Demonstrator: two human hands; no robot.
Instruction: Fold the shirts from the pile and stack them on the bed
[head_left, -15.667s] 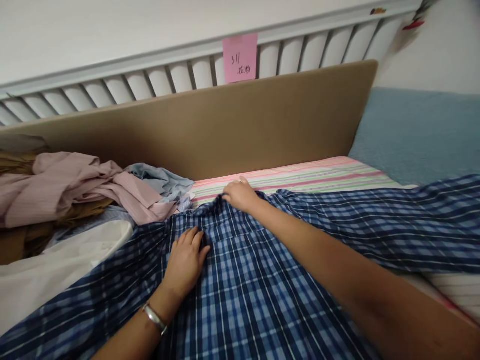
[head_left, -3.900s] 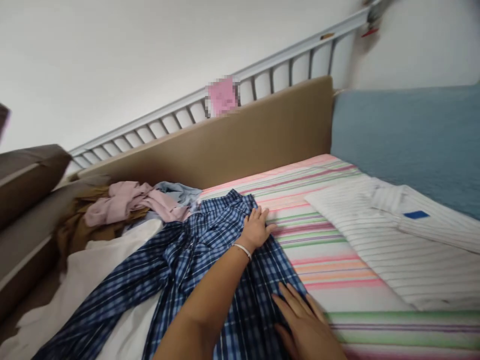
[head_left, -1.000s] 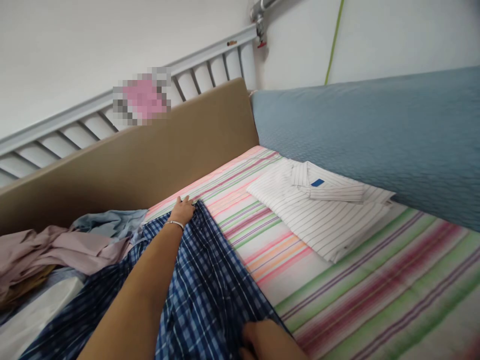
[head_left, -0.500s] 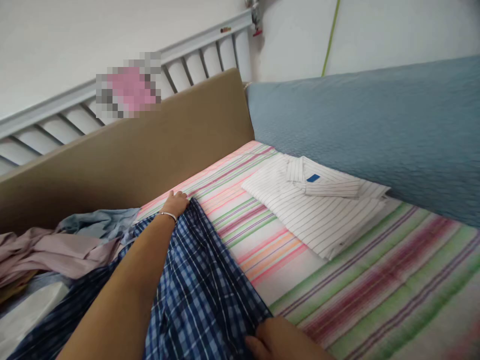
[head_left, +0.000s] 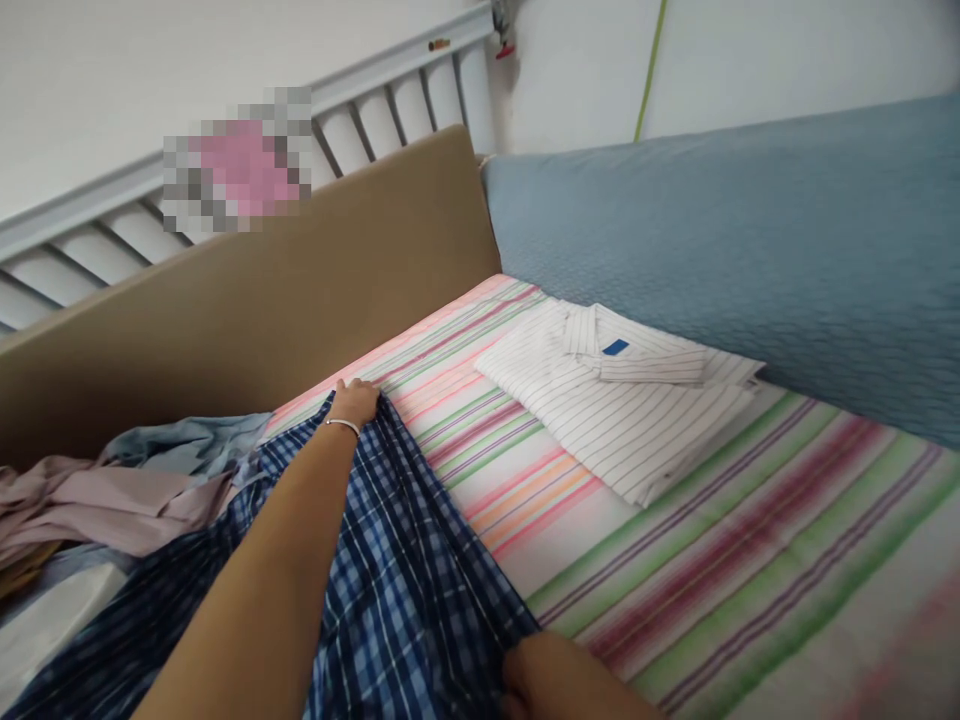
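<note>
A blue plaid shirt point(head_left: 405, 560) lies stretched along the striped bed sheet point(head_left: 712, 570). My left hand point(head_left: 354, 400), a thin bracelet at its wrist, reaches to the shirt's far end and pinches the fabric there, fingers curled. At the bottom edge of the view my right hand point(head_left: 559, 680) closes on the shirt's near right edge; its fingers are mostly hidden. The cloth runs taut in a straight edge between the two hands.
A folded white striped shirt point(head_left: 622, 410) lies on the sheet to the right, beside a blue quilted cushion point(head_left: 750, 230). A brown headboard point(head_left: 262, 300) stands behind. Crumpled pink point(head_left: 97, 495), light blue point(head_left: 187, 445) and white point(head_left: 45, 620) clothes are piled at the left.
Both hands have moved from flat on the shirt to its right edge, one at each end. In the last second they hold still; the view drifts slightly.
</note>
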